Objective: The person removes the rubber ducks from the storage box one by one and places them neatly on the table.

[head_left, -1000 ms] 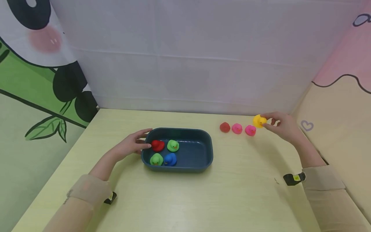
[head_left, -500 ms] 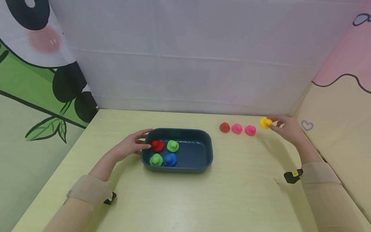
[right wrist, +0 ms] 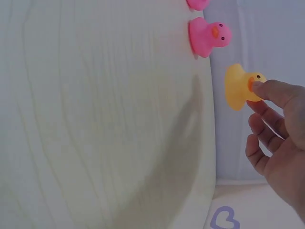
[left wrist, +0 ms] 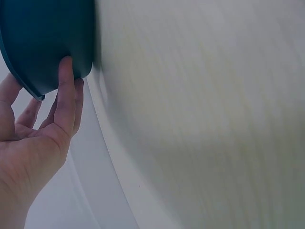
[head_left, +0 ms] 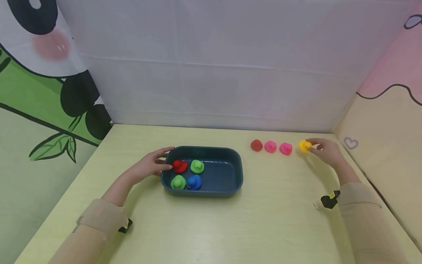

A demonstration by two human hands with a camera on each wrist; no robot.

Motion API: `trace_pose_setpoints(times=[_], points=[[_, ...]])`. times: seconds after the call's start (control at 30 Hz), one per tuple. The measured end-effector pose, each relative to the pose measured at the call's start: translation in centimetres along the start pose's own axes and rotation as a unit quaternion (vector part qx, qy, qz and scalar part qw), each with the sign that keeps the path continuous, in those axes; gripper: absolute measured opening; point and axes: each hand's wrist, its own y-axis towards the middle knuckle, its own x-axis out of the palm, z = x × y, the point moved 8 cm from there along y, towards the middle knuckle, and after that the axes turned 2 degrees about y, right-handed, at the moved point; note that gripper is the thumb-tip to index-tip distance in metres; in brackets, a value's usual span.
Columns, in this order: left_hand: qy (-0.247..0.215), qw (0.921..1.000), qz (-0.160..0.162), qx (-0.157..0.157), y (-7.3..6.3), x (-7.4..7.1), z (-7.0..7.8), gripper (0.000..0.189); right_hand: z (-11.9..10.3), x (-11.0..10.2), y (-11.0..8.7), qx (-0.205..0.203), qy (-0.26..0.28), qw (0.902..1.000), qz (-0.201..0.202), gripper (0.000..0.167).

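Note:
My right hand (head_left: 329, 152) pinches a yellow rubber duck (right wrist: 234, 88) by its head, thumb over the bill. In the right wrist view the duck hangs in the air, its shadow on the table. My left hand (head_left: 148, 165) holds the left end of a dark blue rectangular tray (head_left: 230, 148), one digit reaching over the rim; fingers (left wrist: 66, 90) press its outer wall in the left wrist view. Inside the tray's left half sit a red duck (head_left: 180, 167), a blue duck (head_left: 194, 182) and two green ducks, one green duck (head_left: 197, 167) at the back and one green duck (head_left: 178, 182) in front.
Left of the held duck, a red duck (head_left: 256, 145), a pink duck (head_left: 270, 147) and another pink duck (head_left: 285, 149) stand in a row on the pale wooden table (head_left: 211, 227). A white cloth (head_left: 211, 73) rises behind the table's back edge; printed panels flank both sides.
My right hand has carried the yellow duck rightward, away from the pink ducks, and lower toward the table. The left hand and the tray stay where they were.

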Motion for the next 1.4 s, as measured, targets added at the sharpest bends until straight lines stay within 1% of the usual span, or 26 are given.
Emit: trace_pose_setpoints(times=[0.23, 0.47, 0.63, 0.8, 0.97, 1.07, 1.2, 1.4], points=[[0.006, 1.0000, 0.002, 0.000, 0.1, -0.1, -0.1, 0.068, 1.3, 1.6, 0.4, 0.012, 0.005, 0.9998, -0.014, 0.037], [-0.001, 1.0000, 0.004, -0.004, 0.1, 0.0, 0.0, 0.069, 2.1, 2.8, 0.6, 0.048, 0.005, 0.9980, -0.041, 0.040], [0.003, 0.9999, 0.009, -0.009, 0.1, -0.1, -0.1, 0.068, 2.4, 3.3, 0.7, 0.067, 0.012, 0.9966, -0.047, 0.041], [0.009, 0.9999, 0.008, -0.003, 0.1, -0.1, 0.0, 0.069, 2.6, 3.5, 0.9, 0.072, 0.011, 0.9960, -0.052, 0.043], [0.007, 0.9999, 0.009, -0.001, 0.0, -0.1, 0.1, 0.068, 2.7, 3.6, 0.9, 0.086, 0.022, 0.9945, -0.056, 0.045], [0.006, 0.9999, 0.012, -0.005, -0.1, -0.2, 0.1, 0.068, 2.5, 3.5, 0.9, 0.078, 0.023, 0.9957, -0.045, 0.045], [0.003, 0.9997, 0.018, -0.017, -0.2, -0.2, 0.1, 0.068, 1.9, 3.0, 0.6, 0.056, 0.016, 0.9980, -0.024, 0.043], [0.001, 0.9997, 0.016, -0.017, -0.1, -0.1, 0.0, 0.068, 0.5, 1.8, -0.2, 0.030, 0.022, 0.9993, 0.001, 0.040]])
